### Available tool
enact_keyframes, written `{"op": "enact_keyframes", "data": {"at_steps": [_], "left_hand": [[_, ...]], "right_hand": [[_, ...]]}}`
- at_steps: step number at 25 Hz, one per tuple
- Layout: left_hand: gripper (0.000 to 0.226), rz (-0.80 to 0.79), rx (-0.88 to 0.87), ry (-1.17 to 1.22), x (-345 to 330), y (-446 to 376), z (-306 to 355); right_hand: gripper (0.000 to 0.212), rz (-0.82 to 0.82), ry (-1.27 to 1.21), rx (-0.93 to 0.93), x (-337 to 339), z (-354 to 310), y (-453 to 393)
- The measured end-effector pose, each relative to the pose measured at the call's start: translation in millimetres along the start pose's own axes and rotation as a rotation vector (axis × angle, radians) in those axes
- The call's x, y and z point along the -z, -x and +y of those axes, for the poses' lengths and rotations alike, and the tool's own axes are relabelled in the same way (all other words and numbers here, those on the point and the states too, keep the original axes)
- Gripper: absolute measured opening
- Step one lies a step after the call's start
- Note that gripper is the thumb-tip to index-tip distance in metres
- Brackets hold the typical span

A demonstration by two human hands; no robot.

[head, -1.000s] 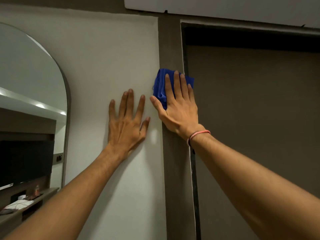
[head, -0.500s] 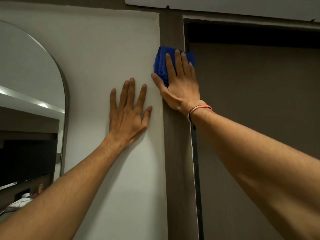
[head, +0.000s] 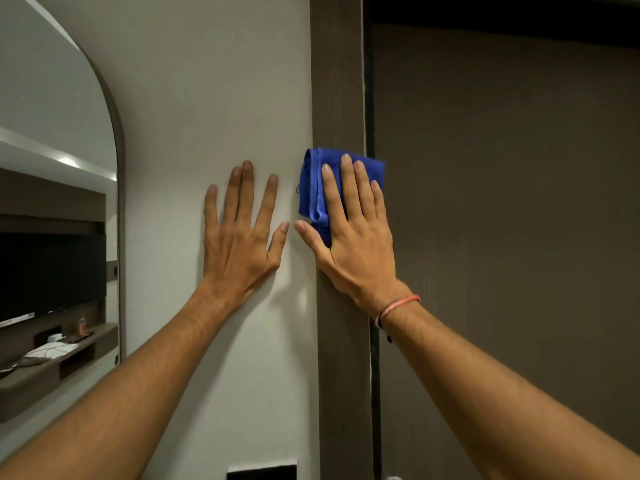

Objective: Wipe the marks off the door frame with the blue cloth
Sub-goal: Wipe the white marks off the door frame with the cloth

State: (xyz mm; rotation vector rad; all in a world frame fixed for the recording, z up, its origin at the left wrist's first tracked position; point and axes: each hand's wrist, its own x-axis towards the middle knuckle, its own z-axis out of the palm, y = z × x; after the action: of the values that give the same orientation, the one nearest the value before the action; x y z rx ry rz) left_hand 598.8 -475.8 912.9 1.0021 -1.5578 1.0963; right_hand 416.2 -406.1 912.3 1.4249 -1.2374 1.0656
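Observation:
A dark brown door frame (head: 337,81) runs vertically between the white wall and the brown door. The folded blue cloth (head: 313,188) is pressed flat against the frame by my right hand (head: 356,244), fingers spread over it and pointing up. A pink bracelet circles that wrist. My left hand (head: 239,237) lies flat and open on the white wall just left of the frame, its thumb nearly touching my right thumb. No marks are plainly visible on the frame.
The closed brown door (head: 502,202) fills the right side. An arched mirror (head: 52,202) on the left reflects a shelf and a dark screen. A dark switch plate (head: 261,472) sits low on the white wall (head: 207,81).
My right hand and the cloth went up the frame, then slid back down to level with my left hand. The view has tilted down; the frame's top is out of sight.

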Motion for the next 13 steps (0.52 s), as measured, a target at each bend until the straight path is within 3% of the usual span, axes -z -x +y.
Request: {"op": "enact_keyframes", "data": {"at_steps": [13], "left_hand": [[0.073, 0.005, 0.009, -0.019, -16, 103, 10]], "right_hand": [[0.085, -0.176, 0.061, 0.011, -23, -17, 193]]}}
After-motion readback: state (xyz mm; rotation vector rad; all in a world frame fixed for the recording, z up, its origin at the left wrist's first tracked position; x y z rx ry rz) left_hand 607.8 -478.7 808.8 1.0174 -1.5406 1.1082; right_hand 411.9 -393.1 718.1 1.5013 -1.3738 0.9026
